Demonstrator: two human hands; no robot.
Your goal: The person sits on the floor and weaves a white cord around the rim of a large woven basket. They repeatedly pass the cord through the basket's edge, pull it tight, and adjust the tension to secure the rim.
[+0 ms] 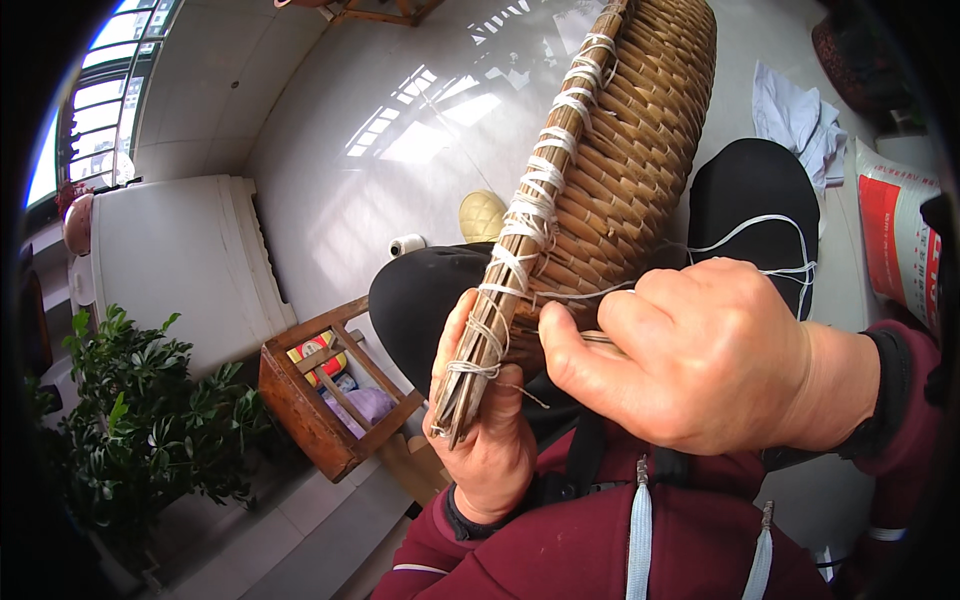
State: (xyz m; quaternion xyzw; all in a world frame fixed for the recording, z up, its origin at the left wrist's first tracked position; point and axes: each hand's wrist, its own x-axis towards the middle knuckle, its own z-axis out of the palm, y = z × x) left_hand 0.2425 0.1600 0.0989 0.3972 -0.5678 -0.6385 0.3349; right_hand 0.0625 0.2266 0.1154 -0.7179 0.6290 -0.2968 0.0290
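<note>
A brown woven basket (pixel 630 157) lies tilted between my knees, its rim a bundle of split canes (pixel 487 307) bound with white cord (pixel 529 217). My left hand (pixel 487 442) grips the near end of that rim bundle, thumb on one side and fingers on the other. To the right of the rim, my right hand (pixel 675 352) is closed on the white cord, which runs taut from the binding to its fingers. A thin, stick-like piece shows below those fingers; what it is I cannot tell. Loose white cord (pixel 772 220) trails over my right knee.
A spool of white thread (pixel 406 244) and a yellow quilted slipper (pixel 482 216) are on the floor beyond my left knee. At left stand a wooden stool frame (pixel 341 390) with packages inside and a leafy plant (pixel 150 412). White cloth (pixel 799 120) and a printed sack (pixel 896 225) lie at right.
</note>
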